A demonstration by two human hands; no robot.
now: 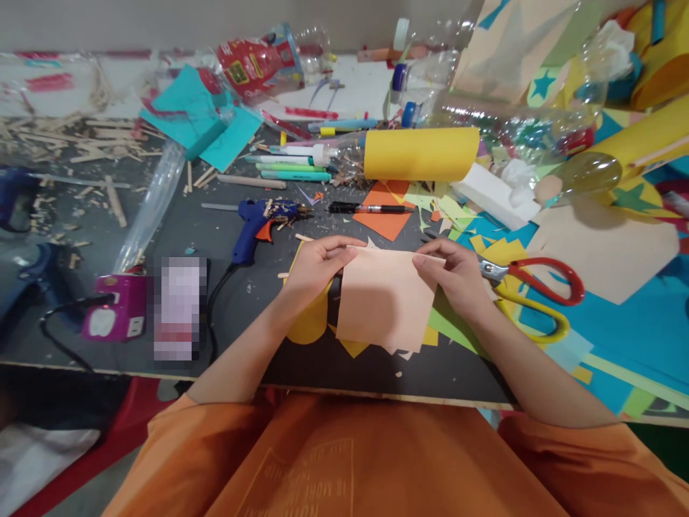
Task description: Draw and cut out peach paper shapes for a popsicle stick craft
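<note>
Between my hands is a pale peach sheet of paper [387, 301], roughly square. My left hand [323, 266] pinches its upper left corner, thumb on top. At the upper right corner my right hand [455, 269] grips it in the same way. Under my left hand lies a yellow paper piece [309, 323], partly covered. Scissors with red and yellow handles [543, 276] rest just right of my right hand, blades partly hidden behind it. Beyond the sheet, a black pen [371, 208] lies across an orange paper piece [390, 226].
A blue glue gun [250, 222] lies left of centre, its cord running past a blurred-out phone [180, 309] and a purple box [115, 309]. A bottle wrapped in yellow paper [423, 154] lies behind. Markers [296, 169], plastic bottles [258, 61], wood sticks [80, 143] and blue paper [619, 258] surround it.
</note>
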